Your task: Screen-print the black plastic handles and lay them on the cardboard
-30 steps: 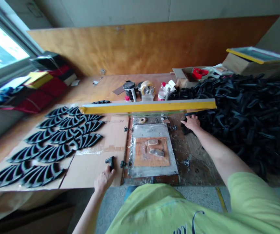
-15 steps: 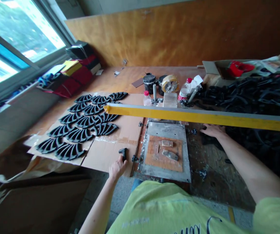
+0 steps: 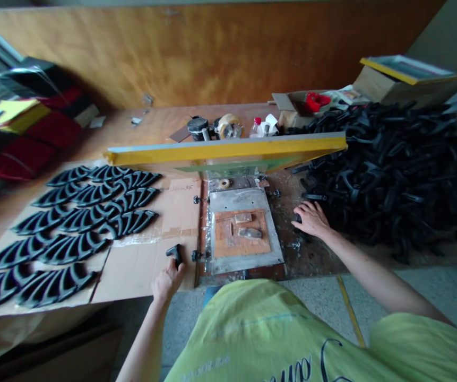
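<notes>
My left hand (image 3: 167, 279) is closed around one end of a black curved plastic piece (image 3: 174, 253), just above the cardboard sheet (image 3: 140, 270). To its right lies a grey metal plate (image 3: 276, 254) bearing a wooden board (image 3: 222, 244) with small blocks on it. Beyond the plate, a yellow-edged frame (image 3: 228, 151) is tilted up. My right hand (image 3: 311, 218) is right of the plate, beside a large pile of black plastic pieces (image 3: 383, 175). Its fingers are curled over a small dark piece (image 3: 298, 218), mostly hidden by the hand.
Rows of black fan-shaped pieces (image 3: 72, 241) lie on the cardboard at left. Black clamp knobs (image 3: 196, 255) stick out beside the plate. Behind the frame stand a dark tub (image 3: 198, 126), a tape roll (image 3: 229, 126) and a red-capped bottle (image 3: 256, 127). Red boxes (image 3: 25, 138) sit far left.
The view has turned to the right, showing more of the black pile and the frame's right end. My right hand has drawn nearer, with a dark piece now at its fingers. The left hand keeps its piece.
</notes>
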`<state>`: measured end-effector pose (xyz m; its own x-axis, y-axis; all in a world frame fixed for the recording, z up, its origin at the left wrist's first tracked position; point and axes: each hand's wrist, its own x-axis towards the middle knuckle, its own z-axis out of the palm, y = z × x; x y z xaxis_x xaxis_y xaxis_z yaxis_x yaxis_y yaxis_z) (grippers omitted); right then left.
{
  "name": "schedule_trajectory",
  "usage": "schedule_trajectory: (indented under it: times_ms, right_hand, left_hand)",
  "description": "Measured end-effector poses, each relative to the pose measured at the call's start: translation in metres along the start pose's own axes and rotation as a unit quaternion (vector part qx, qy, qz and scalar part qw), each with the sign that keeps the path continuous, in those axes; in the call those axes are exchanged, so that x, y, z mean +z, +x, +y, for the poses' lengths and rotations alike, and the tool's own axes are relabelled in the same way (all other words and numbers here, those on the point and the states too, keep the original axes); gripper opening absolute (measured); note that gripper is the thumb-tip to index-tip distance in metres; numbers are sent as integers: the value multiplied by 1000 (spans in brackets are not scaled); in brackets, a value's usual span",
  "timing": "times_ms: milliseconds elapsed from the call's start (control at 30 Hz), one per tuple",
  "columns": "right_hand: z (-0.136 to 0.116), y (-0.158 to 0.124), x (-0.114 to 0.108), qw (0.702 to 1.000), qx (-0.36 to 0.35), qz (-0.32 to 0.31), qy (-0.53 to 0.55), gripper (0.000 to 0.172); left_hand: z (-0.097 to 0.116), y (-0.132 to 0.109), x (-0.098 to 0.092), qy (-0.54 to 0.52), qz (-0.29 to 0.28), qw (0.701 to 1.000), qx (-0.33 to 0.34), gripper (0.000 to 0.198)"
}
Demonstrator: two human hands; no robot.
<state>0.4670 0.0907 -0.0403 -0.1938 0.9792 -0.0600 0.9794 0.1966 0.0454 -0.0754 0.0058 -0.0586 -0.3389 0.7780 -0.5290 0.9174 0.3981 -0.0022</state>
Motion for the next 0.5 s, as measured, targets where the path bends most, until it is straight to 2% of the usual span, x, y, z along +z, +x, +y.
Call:
schedule_trajectory:
  times_ms: [133,233,300,367,500]
  right_hand:
    - [-11,-22,13,987,125,102,18,31]
    - [-22,-30,18,969,198,146,12,44]
    - [-27,-33,16,956,255,146,12,51]
    - [-30,-34,12,943,307,128,14,50]
    - [-34,-34,-2,942,323,91,24,41]
  left_hand:
    - [-4,6,6,0,2,1000,10,55]
    - [-3,11,7,0,12,1000,18,55]
    - [1,12,5,4,22,1000,18,56]
    - [7,12,1,6,27,999,19,56]
    - [16,10,-4,0,32,999,27,54]
